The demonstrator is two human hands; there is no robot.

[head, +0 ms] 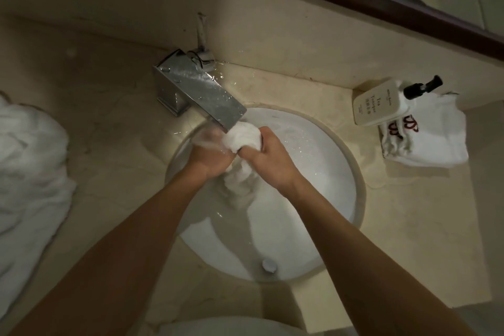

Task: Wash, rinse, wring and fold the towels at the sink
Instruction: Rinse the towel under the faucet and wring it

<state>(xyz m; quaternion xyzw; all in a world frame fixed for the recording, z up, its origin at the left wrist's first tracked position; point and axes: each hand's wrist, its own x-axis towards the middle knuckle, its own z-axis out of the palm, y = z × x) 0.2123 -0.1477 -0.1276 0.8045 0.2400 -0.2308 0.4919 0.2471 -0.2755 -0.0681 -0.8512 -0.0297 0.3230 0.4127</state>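
A wet white towel (241, 139) is bunched up over the round white sink (327, 177), just under the spout of the square chrome faucet (199, 90). My left hand (210, 154) grips its left side; the fingers there are blurred. My right hand (268, 155) grips the right side of the bunch. A twisted tail of the towel (240, 183) hangs down between my wrists into the basin. The drain plug (269, 265) shows at the near side of the bowl.
A heap of white towels (30, 172) lies on the beige counter at the left. At the right, folded white towels with red marks (428, 139) sit under a lying soap pump bottle (381, 101). Water drops spot the counter behind the faucet. A dark-framed mirror runs along the back.
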